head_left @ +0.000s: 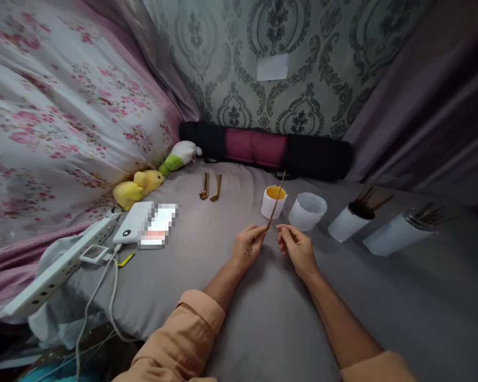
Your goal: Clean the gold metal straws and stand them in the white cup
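- The left hand [249, 246] grips a thin stick [278, 196] by its lower end, between thumb and fingers; the stick slants upward and, from this view, crosses in front of the yellow cup [267, 209], which is white outside and yellow inside.
- The right hand [298, 249] is just beside the left, fingers bent and thumb near the forefinger; its fingertips are too small in view to tell whether they pinch anything.
- Right of the yellow cup is a white cup [307, 217], wider and close by.
- Farther right come a dark-rimmed cup [346, 224] and the end cup [394, 236], each white outside with sticks poking out of its mouth.
- Bent gold rods [217, 188] lie in two small groups, left of the yellow cup and well apart from the hands.
- All these rest on the grey sheet [175, 297].
- Behind them, along the wall [207, 58], lies a black bag [318, 156] with a maroon middle.
- At left are a yellow toy [127, 194], a white-and-green toy [177, 159], a white box [132, 227] and a power strip [59, 270].
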Available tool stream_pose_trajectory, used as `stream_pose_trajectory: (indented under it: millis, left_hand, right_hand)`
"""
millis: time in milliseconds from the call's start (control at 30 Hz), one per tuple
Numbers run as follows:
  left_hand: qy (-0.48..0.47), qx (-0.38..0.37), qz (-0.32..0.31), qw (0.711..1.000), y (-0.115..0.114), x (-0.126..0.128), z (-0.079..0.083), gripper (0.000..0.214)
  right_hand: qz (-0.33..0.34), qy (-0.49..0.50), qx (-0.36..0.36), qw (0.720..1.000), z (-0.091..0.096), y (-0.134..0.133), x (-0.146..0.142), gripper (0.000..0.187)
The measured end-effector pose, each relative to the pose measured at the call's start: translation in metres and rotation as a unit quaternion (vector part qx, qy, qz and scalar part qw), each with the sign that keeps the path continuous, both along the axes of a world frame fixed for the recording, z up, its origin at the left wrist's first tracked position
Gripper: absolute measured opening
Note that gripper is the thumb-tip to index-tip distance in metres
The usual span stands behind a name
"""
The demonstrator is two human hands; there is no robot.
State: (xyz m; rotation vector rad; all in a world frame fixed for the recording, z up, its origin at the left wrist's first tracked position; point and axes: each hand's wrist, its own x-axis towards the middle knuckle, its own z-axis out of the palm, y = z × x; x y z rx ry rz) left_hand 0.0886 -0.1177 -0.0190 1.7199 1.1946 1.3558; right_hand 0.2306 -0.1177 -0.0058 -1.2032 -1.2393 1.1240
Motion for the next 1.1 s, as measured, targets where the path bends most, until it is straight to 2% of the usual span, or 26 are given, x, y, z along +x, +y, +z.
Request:
stream_pose_trajectory:
  millis: [200,500,700,900,1100]
  left_hand:
    - [0.026,0.023,-0.019,0.999,-0.003,0.001,0.0,0.026]
    - [0.181,0.106,-0.019,0.978,-0.002,-0.001,-0.01,0.03]
    - [0.255,0.124,-0.02,0.959,-0.003,-0.002,-0.007,0.032]
    - [0.273,0.109,-0.015,0.956,-0.003,-0.002,-0.007,0.032]
    - [0.231,0.08,-0.026,0.969,-0.003,-0.001,-0.008,0.03]
  right_hand:
    - [-0.01,0.036,0.016,0.999,0.003,-0.001,0.001,0.035]
    - [-0.014,0.11,0.006,0.994,0.004,0.0,0.005,0.03]
    - [-0.009,0.131,0.003,0.991,0.004,0.001,0.006,0.026]
    - [-0.012,0.136,-0.01,0.991,0.001,0.002,0.006,0.026]
    - [-0.015,0.132,-0.012,0.991,-0.001,0.003,0.007,0.029]
